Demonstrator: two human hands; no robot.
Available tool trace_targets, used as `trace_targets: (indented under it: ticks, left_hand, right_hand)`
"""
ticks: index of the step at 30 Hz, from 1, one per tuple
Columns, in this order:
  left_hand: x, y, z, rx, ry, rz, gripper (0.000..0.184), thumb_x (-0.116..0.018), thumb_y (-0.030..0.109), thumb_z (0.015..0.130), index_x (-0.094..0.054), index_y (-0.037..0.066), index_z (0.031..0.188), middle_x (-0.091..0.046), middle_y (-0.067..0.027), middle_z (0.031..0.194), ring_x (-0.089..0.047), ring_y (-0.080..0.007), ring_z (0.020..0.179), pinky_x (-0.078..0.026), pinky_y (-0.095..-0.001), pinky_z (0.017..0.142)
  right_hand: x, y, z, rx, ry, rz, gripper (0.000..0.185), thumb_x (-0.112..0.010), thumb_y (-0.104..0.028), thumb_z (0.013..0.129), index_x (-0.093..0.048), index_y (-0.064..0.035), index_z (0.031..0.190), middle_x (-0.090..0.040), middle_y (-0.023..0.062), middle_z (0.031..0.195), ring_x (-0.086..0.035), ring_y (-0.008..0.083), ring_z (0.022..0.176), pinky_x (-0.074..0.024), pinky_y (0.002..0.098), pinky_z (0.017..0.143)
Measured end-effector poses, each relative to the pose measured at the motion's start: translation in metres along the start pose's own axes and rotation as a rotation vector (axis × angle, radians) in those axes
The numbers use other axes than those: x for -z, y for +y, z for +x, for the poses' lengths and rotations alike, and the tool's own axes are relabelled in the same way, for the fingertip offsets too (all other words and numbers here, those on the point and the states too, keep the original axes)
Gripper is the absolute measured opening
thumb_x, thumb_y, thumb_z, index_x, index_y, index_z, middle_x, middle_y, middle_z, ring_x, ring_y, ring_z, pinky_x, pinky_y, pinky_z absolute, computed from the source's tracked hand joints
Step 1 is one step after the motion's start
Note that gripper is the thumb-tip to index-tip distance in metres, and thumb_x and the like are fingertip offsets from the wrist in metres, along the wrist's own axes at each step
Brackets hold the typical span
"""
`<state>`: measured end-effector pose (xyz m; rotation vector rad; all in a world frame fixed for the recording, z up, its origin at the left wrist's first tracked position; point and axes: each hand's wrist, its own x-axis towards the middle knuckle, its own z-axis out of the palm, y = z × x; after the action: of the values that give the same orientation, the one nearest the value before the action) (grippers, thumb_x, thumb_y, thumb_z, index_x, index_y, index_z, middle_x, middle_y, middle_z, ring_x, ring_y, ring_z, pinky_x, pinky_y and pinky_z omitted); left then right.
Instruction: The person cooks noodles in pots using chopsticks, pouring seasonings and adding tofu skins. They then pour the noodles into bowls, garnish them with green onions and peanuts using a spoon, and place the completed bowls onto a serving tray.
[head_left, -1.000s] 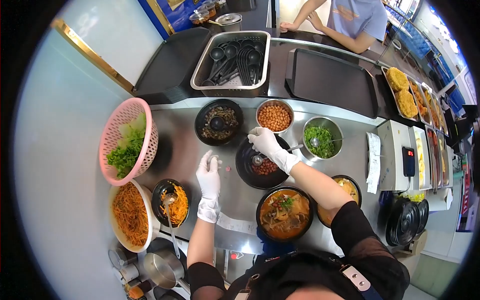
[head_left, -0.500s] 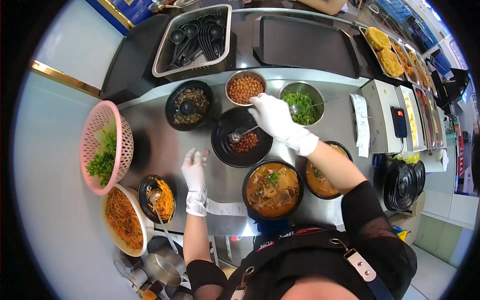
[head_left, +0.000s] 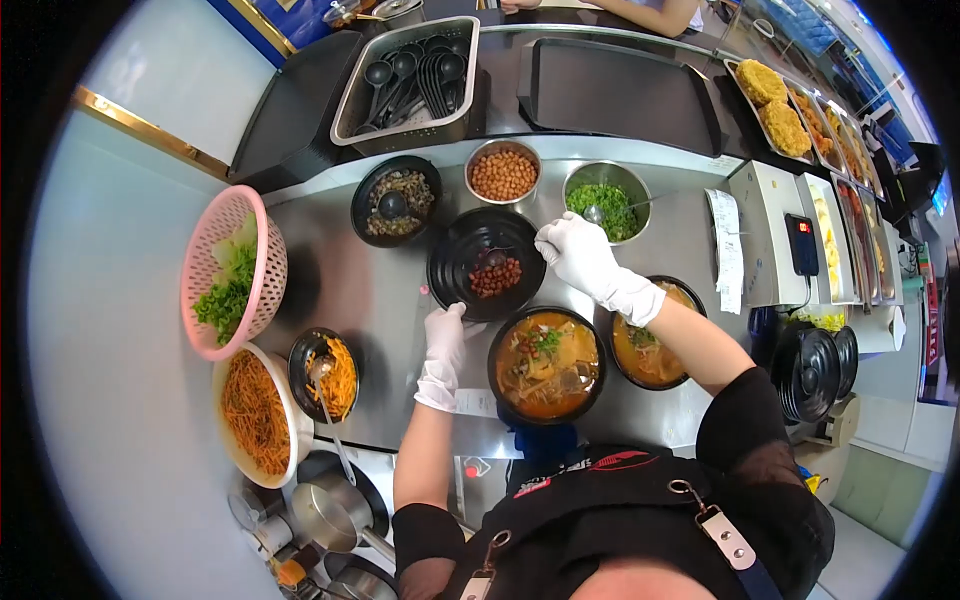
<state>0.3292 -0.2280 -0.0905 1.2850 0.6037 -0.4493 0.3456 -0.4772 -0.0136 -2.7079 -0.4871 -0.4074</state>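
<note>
My left hand [head_left: 447,338], in a white glove, pinches the lower-left rim of a black bowl [head_left: 455,235] in the middle of the counter. Peanuts [head_left: 497,278] and the head of a metal spoon [head_left: 494,257] lie inside it. My right hand [head_left: 578,258], also gloved, has its fingers closed at the bowl's right edge; whether they grip the rim or the spoon's handle is hidden. Nearer to me stand two black bowls of soup, one topped with greens and peanuts [head_left: 547,364], the other [head_left: 655,345] partly behind my right forearm.
Behind are a dark bowl of chopped topping [head_left: 396,202], a metal bowl of round beans or nuts [head_left: 503,174] and a metal bowl of chopped greens [head_left: 606,205]. At left stand a pink basket [head_left: 268,275], shredded carrot [head_left: 340,378] and a white bowl [head_left: 298,425]. Paper slips lie about.
My left hand has moved up and right from the counter to the bowl's rim. My right hand has dropped to the bowl's right edge. The spoon's head has shifted right.
</note>
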Motion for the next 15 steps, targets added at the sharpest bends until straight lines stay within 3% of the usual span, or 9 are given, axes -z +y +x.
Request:
trace_targets:
  ticks: [2, 3, 6, 7, 10, 11, 15]
  left_hand:
    - [-0.008, 0.008, -0.024, -0.017, 0.003, 0.002, 0.015, -0.05, 0.007, 0.089, -0.058, -0.005, 0.093, -0.065, -0.0164, 0.092, -0.066, -0.0286, 0.08, -0.059, -0.0406, 0.069]
    - [-0.013, 0.012, -0.036, -0.028, -0.014, 0.006, 0.016, -0.05, 0.007, 0.089, -0.058, -0.005, 0.095, -0.065, -0.0163, 0.093, -0.067, -0.0288, 0.08, -0.059, -0.0412, 0.07]
    - [-0.013, 0.003, -0.053, -0.038, -0.063, 0.008, 0.017, -0.052, 0.008, 0.088, -0.06, -0.006, 0.096, -0.066, -0.0148, 0.092, -0.067, -0.0258, 0.079, -0.057, -0.0382, 0.073]
    - [-0.012, 0.0, -0.057, -0.11, -0.032, 0.102, 0.015, -0.054, 0.009, 0.088, -0.061, -0.005, 0.091, -0.066, -0.0122, 0.086, -0.065, -0.0217, 0.074, -0.055, -0.0348, 0.068]
    - [-0.002, -0.012, -0.062, -0.265, 0.055, 0.31, 0.015, -0.058, 0.009, 0.087, -0.06, -0.003, 0.079, -0.063, -0.0064, 0.073, -0.058, -0.0137, 0.065, -0.048, -0.0294, 0.058]
    - [0.001, -0.015, -0.065, -0.34, 0.106, 0.428, 0.018, -0.06, 0.01, 0.086, -0.059, -0.002, 0.072, -0.06, -0.0032, 0.067, -0.053, -0.0098, 0.06, -0.043, -0.0275, 0.054]
    - [-0.017, 0.007, -0.115, -0.36, 0.155, 0.392, 0.025, -0.061, 0.01, 0.085, -0.053, 0.001, 0.063, -0.054, 0.0003, 0.061, -0.046, -0.0071, 0.056, -0.037, -0.0274, 0.05]
  right_hand:
    - [0.005, -0.012, -0.014, -0.201, 0.138, 0.423, 0.011, -0.068, -0.015, 0.078, -0.07, -0.0061, 0.085, -0.063, 0.0094, 0.074, -0.058, 0.028, 0.075, -0.0487, 0.0367, 0.07]
    - [0.011, -0.02, -0.022, -0.315, 0.068, 0.574, 0.014, -0.067, -0.015, 0.081, -0.07, -0.0052, 0.091, -0.064, 0.0095, 0.078, -0.058, 0.028, 0.075, -0.0481, 0.037, 0.07]
    - [0.022, -0.033, -0.041, -0.138, 0.141, 0.604, 0.013, -0.065, -0.013, 0.083, -0.069, -0.0065, 0.094, -0.064, 0.0111, 0.078, -0.062, 0.0277, 0.077, -0.0504, 0.0354, 0.071]
    - [0.029, -0.03, -0.049, -0.014, 0.157, 0.492, 0.015, -0.062, -0.011, 0.085, -0.067, -0.0062, 0.099, -0.063, 0.0095, 0.079, -0.061, 0.0262, 0.076, -0.0497, 0.035, 0.069]
    - [0.048, -0.029, -0.074, 0.08, 0.187, 0.337, 0.018, -0.061, -0.01, 0.086, -0.064, -0.0061, 0.102, -0.061, 0.0076, 0.079, -0.058, 0.0245, 0.075, -0.0483, 0.0351, 0.067]
    - [0.054, -0.028, -0.08, 0.088, 0.18, 0.329, 0.019, -0.06, -0.01, 0.086, -0.063, -0.0062, 0.105, -0.059, 0.0068, 0.079, -0.056, 0.0242, 0.073, -0.0469, 0.0354, 0.065]
    - [0.057, -0.034, -0.104, 0.029, 0.19, 0.31, 0.019, -0.06, -0.011, 0.086, -0.062, -0.0054, 0.105, -0.058, 0.0066, 0.076, -0.055, 0.0247, 0.071, -0.0464, 0.0365, 0.064]
